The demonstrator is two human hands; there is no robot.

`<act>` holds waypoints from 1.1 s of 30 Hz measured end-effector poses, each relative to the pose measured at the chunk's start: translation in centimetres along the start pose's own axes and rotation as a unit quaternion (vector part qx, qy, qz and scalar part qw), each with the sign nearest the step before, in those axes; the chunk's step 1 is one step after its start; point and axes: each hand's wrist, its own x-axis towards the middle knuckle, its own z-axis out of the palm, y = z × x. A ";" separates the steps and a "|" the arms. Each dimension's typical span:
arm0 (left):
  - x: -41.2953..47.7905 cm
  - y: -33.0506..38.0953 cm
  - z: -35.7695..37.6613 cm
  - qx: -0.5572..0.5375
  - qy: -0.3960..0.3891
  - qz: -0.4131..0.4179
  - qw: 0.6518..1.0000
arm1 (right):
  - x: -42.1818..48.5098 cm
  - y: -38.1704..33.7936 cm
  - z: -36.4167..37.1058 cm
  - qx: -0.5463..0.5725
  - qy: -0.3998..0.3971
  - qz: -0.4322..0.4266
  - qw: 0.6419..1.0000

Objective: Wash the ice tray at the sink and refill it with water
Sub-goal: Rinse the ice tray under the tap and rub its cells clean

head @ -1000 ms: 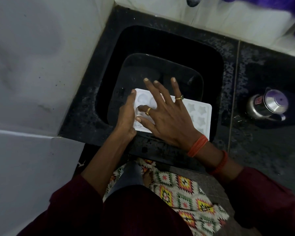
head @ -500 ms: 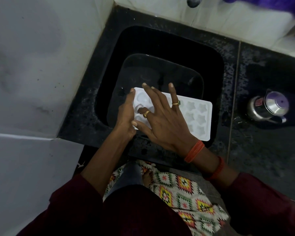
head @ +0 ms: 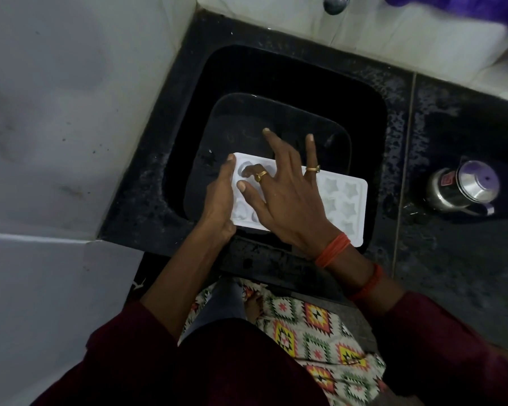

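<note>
Head camera, looking straight down: the black sink (head: 367, 118) fills the middle, and the white ice tray (head: 345, 200) lies across its near half, long side running left to right, moulded cups facing up. Star-shaped cups show at the tray's right end and heart-shaped ones at the left. The right near corner of the tray reaches over the sink's near rim; whether it rests there cannot be told. The left hand (head: 220, 197) grasps the tray's left short end, thumb laid up along that edge, while the other fingers are hidden under the tray. The right hand (head: 288, 200) lies flat over the tray's left and middle cups with its fingers spread and released, not clenched. Two fingers stretch past the tray's far edge, over the middle of the sink. One finger, wearing a gold ring (head: 260, 176), bends down into a cup, and the thumb lies beside it on the tray. A second ring (head: 313, 169) sits on another finger, and orange threads (head: 333, 249) wrap the right wrist. At the far side of the sink, the tip of a metal tap (head: 334, 2) pokes in from the top edge. To the right of the sink, a steel jug (head: 464, 189) stands on the dark wet counter (head: 452, 259). Left of the sink is a pale wall (head: 71, 112). Below the sink's near rim, a patterned mat (head: 320, 326) covers the floor.
</note>
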 end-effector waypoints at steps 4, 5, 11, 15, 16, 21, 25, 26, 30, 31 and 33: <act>0.1 -0.1 0.3 0.012 0.016 0.003 1.000 | 0.4 -0.2 0.6 -0.002 0.000 -0.012 1.000; 0.1 -0.1 0.3 0.009 0.020 0.003 1.000 | 0.5 -0.2 0.6 -0.008 -0.004 -0.015 1.000; -0.2 -0.1 0.6 -0.012 0.012 0.000 1.000 | 1.0 1.0 0.2 -0.057 -0.028 -0.026 0.998; 0.3 -0.5 0.5 -0.018 -0.019 -0.007 1.000 | 1.1 1.7 -0.2 -0.074 -0.018 -0.024 0.997; 0.1 -0.4 0.6 -0.010 -0.019 -0.001 1.000 | 1.1 1.7 -0.3 -0.077 -0.016 -0.027 0.997; -0.5 0.1 1.0 0.011 -0.012 0.003 1.000 | 0.6 1.8 -0.2 -0.072 -0.010 -0.019 0.997; -0.5 0.3 1.0 0.027 -0.003 0.005 1.000 | 0.4 1.4 0.0 -0.046 -0.001 -0.007 0.999; -0.6 0.3 0.9 0.025 -0.001 0.004 1.000 | 0.3 1.3 0.1 -0.043 -0.001 -0.008 0.999; -0.2 0.3 0.7 0.024 0.004 0.005 1.000 | 0.0 0.9 0.5 -0.022 -0.015 -0.008 1.000; -0.2 0.3 0.7 0.026 0.008 0.008 1.000 | -0.1 0.7 0.6 -0.014 -0.018 -0.007 1.000; 0.0 0.3 0.7 0.028 0.012 0.011 0.999 | -0.4 0.3 0.7 0.007 -0.013 -0.002 1.000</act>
